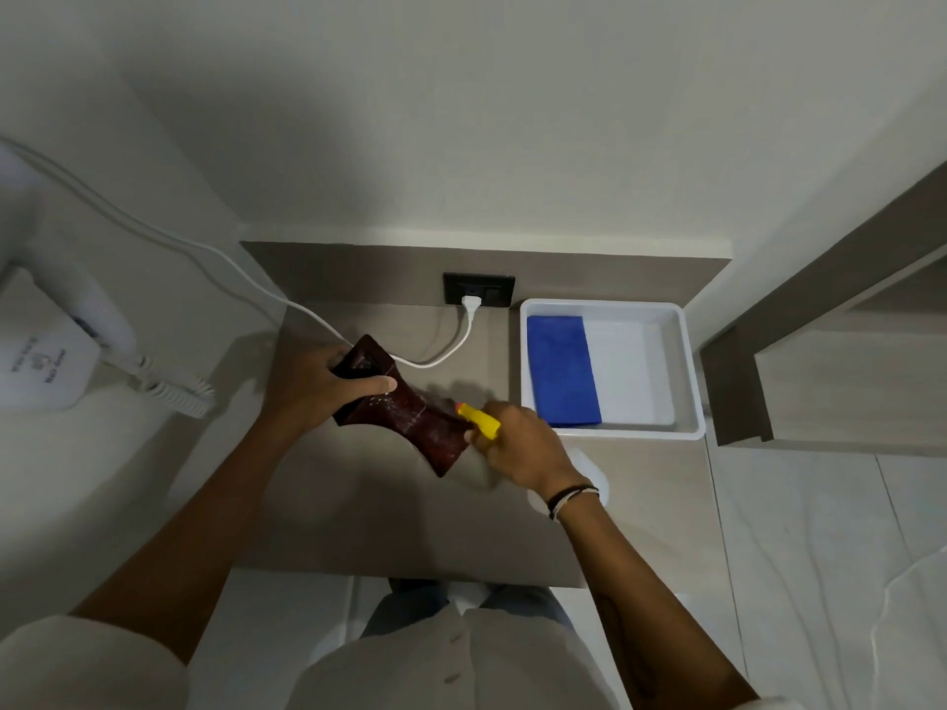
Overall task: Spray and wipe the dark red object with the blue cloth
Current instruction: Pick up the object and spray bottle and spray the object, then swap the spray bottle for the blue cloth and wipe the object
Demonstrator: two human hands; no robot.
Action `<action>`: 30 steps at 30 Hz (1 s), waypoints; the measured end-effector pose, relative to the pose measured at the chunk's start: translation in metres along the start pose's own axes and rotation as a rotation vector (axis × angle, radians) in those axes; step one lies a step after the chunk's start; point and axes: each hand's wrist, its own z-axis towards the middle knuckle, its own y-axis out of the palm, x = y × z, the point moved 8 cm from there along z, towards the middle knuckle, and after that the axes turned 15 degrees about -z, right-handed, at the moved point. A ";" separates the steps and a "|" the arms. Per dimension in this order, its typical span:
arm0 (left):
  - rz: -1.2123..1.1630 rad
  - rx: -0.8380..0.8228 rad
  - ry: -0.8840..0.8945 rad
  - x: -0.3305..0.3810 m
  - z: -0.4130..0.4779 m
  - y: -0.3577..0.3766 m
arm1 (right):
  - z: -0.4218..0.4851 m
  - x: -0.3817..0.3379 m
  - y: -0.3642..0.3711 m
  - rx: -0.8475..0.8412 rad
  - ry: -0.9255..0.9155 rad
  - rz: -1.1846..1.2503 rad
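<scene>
Spraying stage, I'm guessing. Left hand [317,389] fingers gripping dark red object [405,409] above surface [358,504]. Right hand [522,443] fingers wrapping yellow-nozzle spray bottle [479,421], aiming at it. Blue cloth [562,371] sitting folded in white tray [686,381], so wiping not started.

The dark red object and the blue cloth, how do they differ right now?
The dark red object is held by the left hand above the counter; the blue cloth lies untouched in the white tray. The object is rigid and pinched at the waist; the cloth is a flat folded rectangle. The right hand aims the yellow spray nozzle at the object, not the cloth.
</scene>
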 end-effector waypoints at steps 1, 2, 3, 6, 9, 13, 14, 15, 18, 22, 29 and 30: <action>0.031 -0.009 0.034 0.007 0.000 0.000 | 0.001 0.005 -0.009 0.026 0.008 0.044; 0.072 -0.023 0.068 0.013 0.000 0.001 | 0.001 0.013 -0.020 0.051 0.018 0.084; 0.124 -0.043 0.101 0.018 0.001 0.003 | 0.001 0.021 -0.032 0.078 0.028 0.117; 0.316 -0.064 0.167 0.030 0.005 0.008 | -0.002 0.046 -0.076 0.182 0.004 0.135; 0.453 -0.079 0.232 0.043 0.006 0.014 | -0.003 0.077 -0.114 0.295 0.036 0.072; 0.551 -0.108 0.266 0.048 0.000 0.024 | 0.002 0.130 -0.138 0.470 0.222 0.168; 0.570 -0.114 0.278 0.049 -0.002 0.027 | 0.004 0.141 -0.140 0.506 0.257 0.194; 0.585 -0.122 0.290 0.049 -0.004 0.030 | 0.006 0.151 -0.140 0.530 0.282 0.220; 0.597 -0.140 0.313 0.046 -0.008 0.039 | 0.014 0.177 -0.134 0.531 0.355 0.211; 0.611 -0.165 0.310 0.042 -0.013 0.044 | 0.020 0.194 -0.120 0.500 0.426 0.208; 0.605 -0.177 0.310 0.038 -0.017 0.045 | 0.018 0.213 -0.116 0.523 0.460 0.299; 0.597 -0.179 0.308 0.037 -0.016 0.046 | 0.014 0.210 -0.119 0.556 0.456 0.287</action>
